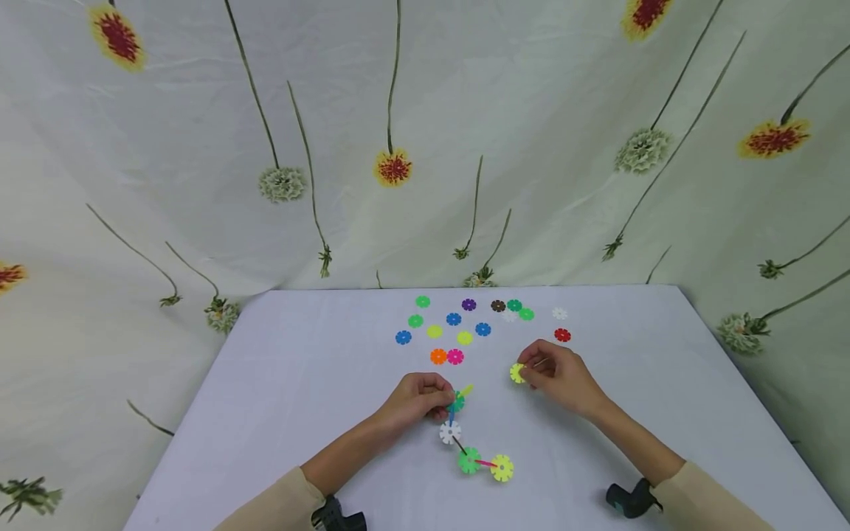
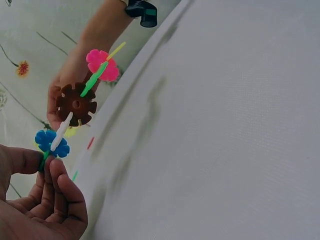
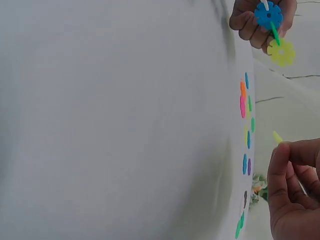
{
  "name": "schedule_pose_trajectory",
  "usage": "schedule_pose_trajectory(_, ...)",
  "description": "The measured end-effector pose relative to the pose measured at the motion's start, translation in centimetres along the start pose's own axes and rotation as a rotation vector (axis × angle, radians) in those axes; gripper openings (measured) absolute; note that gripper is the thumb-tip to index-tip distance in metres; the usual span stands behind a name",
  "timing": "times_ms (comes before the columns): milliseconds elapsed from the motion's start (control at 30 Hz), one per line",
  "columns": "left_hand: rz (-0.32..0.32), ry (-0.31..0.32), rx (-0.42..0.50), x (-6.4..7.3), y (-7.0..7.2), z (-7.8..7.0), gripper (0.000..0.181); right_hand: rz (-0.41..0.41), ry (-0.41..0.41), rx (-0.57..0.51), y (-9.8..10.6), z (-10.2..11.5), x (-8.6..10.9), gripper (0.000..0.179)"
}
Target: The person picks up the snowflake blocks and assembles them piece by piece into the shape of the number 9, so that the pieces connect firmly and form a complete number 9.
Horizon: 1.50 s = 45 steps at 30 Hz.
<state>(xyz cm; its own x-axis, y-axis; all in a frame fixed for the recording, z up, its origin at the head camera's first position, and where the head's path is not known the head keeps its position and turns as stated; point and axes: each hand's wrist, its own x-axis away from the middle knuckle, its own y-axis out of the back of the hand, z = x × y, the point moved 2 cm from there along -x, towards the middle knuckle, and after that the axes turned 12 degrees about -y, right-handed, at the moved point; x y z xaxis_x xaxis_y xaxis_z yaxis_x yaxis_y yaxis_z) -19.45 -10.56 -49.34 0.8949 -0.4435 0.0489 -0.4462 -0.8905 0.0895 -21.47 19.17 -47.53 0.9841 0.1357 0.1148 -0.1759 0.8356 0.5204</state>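
My left hand pinches the teal disc near the upper end of a chain of notched flower discs. Teal, blue, white, brown, green, pink and yellow pieces are slotted crosswise, and the chain hangs over the table. In the left wrist view, thumb and fingers grip a green edge beside the blue disc; the brown disc and pink disc stand farther along. Off to the right, my right hand pinches a single yellow disc between thumb and fingers, apart from the chain. The right wrist view shows its thin edge.
Loose discs lie scattered toward the table's far side, among them an orange disc, a pink disc and a red disc. A white cloth covers the table. Behind it hangs a flower-patterned curtain.
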Motion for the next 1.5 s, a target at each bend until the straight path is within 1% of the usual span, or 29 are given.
schedule_pose_trajectory(167, 0.007, -0.003, -0.006, 0.0, -0.1, -0.1, 0.025, 0.025, 0.006, -0.074, -0.7, 0.6, 0.4, 0.014)
schedule_pose_trajectory(267, 0.008, -0.001, -0.008, -0.1, -0.2, -0.2, 0.025, 0.056, 0.014, -0.111, -1.1, 1.0, 0.5, 0.015)
schedule_pose_trajectory(467, 0.007, -0.003, -0.011, -0.2, -0.2, -0.3, 0.024, 0.143, 0.023, -0.149, -2.5, 1.8, 0.2, 0.017)
schedule_pose_trajectory(633, 0.006, 0.001, -0.012, -0.4, -0.2, -0.1, 0.025, 0.186, 0.043, -0.173, -3.6, 2.4, -0.1, 0.015)
schedule_pose_trajectory(933, 0.003, 0.0, -0.013, -0.5, -0.1, 0.0, 0.024, 0.206, 0.022, -0.209, -4.1, 2.2, -0.1, 0.018)
schedule_pose_trajectory(1100, 0.014, -0.013, -0.027, -0.5, -0.2, 0.0, 0.024, 0.239, 0.05, -0.21, -4.2, 2.4, 0.1, 0.019)
schedule_pose_trajectory(1167, 0.012, -0.022, -0.043, -0.4, -0.3, -0.2, 0.023, 0.241, 0.054, -0.194, -4.1, 2.5, 0.1, 0.019)
schedule_pose_trajectory(1300, 0.012, -0.045, -0.08, -0.5, -1.0, -0.3, 0.022, 0.222, 0.029, -0.177, -3.9, 2.4, 0.3, 0.018)
schedule_pose_trajectory(1400, 0.016, -0.061, -0.092, -0.6, -1.4, -0.2, 0.021, 0.218, 0.01, -0.173, -3.8, 2.2, 0.3, 0.019)
schedule_pose_trajectory(1500, 0.016, -0.068, -0.089, -0.6, -1.4, -0.1, 0.021, 0.218, 0.027, -0.182, -3.8, 2.3, 0.3, 0.02)
